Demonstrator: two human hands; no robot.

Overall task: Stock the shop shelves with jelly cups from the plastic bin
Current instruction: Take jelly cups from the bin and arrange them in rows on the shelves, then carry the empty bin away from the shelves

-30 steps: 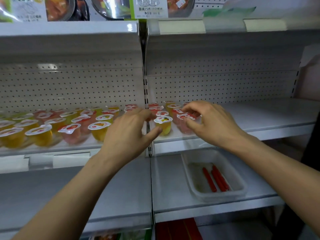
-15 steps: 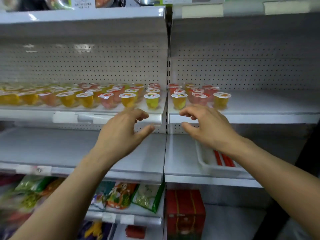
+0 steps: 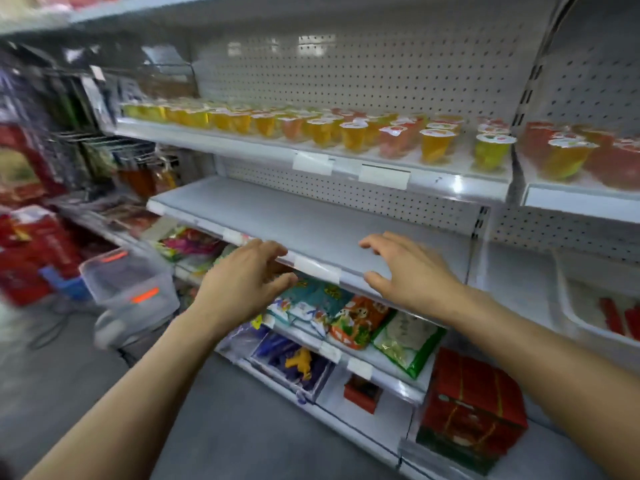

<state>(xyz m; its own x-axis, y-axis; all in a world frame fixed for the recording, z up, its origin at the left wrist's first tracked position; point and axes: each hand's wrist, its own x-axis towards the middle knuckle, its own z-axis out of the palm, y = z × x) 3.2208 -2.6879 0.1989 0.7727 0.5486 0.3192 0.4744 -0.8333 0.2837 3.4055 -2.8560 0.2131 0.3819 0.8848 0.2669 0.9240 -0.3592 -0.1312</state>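
Several yellow, orange and red jelly cups (image 3: pixel 360 133) stand in rows along a grey shelf (image 3: pixel 433 174), and more jelly cups (image 3: pixel 568 157) fill the neighbouring bay at the right. My left hand (image 3: pixel 242 282) and my right hand (image 3: pixel 408 268) hover side by side in front of the bare shelf below, fingers loosely curled, holding nothing. A clear plastic bin (image 3: pixel 131 285) with orange clips sits low at the left on the floor side; what it holds is blurred.
Snack packets (image 3: pixel 349 317) lie on the shelf under my hands. A red box (image 3: pixel 471 410) stands at the bottom right. A white tray (image 3: pixel 602 306) with red sticks sits on the right bay's lower shelf. Red goods crowd the far left.
Both hands have come away from the jelly cup shelf and dropped to the shelf below. The view has swung left and down, bringing the plastic bin into sight.
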